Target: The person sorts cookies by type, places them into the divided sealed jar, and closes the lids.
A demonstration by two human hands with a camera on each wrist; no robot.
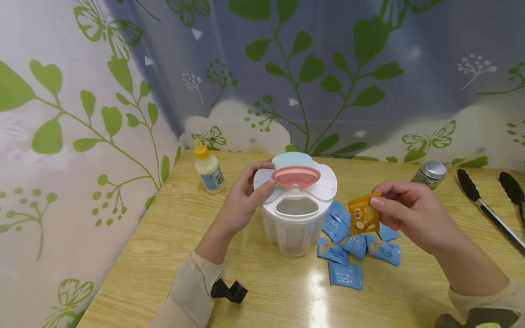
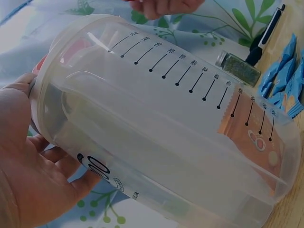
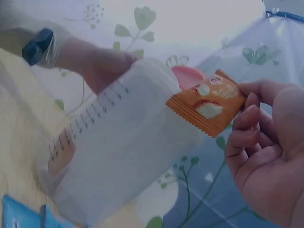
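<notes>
A clear plastic storage container with several petal-shaped lids stands upright on the wooden table. Its pink lid is flipped up, leaving an oval opening at the front. My left hand grips the container's left top edge, thumb on a lid. Between thumb and fingers, my right hand pinches an orange snack packet in the air, to the right of the opening. Through the container wall in the left wrist view, another orange packet shows at the bottom. Several blue packets lie beside the container, under the held packet.
A yellow-capped squeeze bottle stands at the back left. Toward the back right is a glass jar with a metal lid, then black-tipped tongs. A leaf-patterned curtain hangs behind the table.
</notes>
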